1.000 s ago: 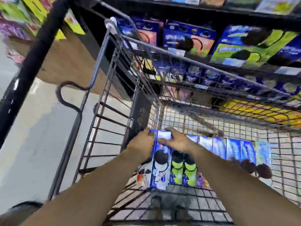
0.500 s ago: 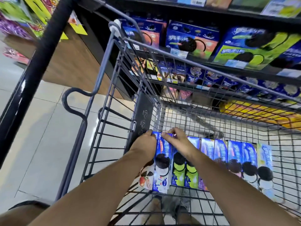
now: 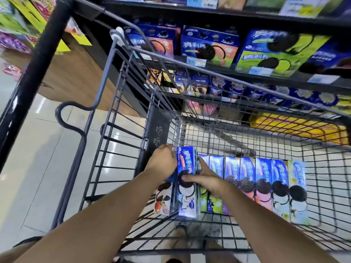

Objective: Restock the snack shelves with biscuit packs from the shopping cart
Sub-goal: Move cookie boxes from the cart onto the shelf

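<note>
The left hand (image 3: pixel 163 160) and right hand (image 3: pixel 208 180) are gripping one biscuit pack (image 3: pixel 187 162) in the shopping cart (image 3: pixel 157 128); lifting straight up is looking safest.

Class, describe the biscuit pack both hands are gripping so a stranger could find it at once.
In the wire shopping cart, a row of biscuit packs stands on its base. Second from its left end, between the left hand and right hand, is the pack. Unlike the strawberry pack and green pack beside it, it is blue and white and stands higher.
</note>
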The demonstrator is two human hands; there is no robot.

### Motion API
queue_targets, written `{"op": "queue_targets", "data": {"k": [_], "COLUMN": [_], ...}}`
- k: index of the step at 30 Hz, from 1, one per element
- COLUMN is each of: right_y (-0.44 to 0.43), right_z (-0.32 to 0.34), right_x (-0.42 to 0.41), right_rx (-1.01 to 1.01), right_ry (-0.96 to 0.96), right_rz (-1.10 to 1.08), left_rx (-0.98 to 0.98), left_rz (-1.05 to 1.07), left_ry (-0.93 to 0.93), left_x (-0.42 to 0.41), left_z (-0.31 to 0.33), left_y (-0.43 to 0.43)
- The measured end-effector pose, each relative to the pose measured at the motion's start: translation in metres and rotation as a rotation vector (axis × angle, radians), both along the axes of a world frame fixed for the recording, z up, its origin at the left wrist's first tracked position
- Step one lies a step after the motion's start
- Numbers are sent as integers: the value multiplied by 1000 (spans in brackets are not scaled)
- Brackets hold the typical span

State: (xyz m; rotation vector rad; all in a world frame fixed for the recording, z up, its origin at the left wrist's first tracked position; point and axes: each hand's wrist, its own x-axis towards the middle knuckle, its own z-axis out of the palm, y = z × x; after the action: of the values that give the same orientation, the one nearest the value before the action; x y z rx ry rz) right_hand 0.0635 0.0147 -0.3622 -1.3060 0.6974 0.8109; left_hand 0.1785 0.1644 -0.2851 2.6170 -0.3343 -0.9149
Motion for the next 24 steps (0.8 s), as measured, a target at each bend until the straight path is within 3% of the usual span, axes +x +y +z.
{"op": "queue_targets", "data": {"k": [2,6,9,12,16,20,24], "right_y": [-18,-64,-95,-123,-151,-184,-220], "right_z": [25,103,171,231,300,358,386], "right_x": [3,15,27,36,42,41,31], "right_rx": [44,96,110,123,77,-40,0], "right_ry": [5,-25,-68,-154,-293,-366,-408], "right_rz": [-30,-1,59,76,110,59,-15], "left_rx": [-131,-473,-651,-810,-872,-1005,-1168], "left_rz": [161,468,491,450,450,596,729], "left_ry": [75,551,690,675,602,503,351], "left_x": [-2,-4,2,12,16,27,37], "left_z": [18,75,120,167,234,290,335], "left_y": [-7,-29,-49,-80,-116,-137,-148]}}
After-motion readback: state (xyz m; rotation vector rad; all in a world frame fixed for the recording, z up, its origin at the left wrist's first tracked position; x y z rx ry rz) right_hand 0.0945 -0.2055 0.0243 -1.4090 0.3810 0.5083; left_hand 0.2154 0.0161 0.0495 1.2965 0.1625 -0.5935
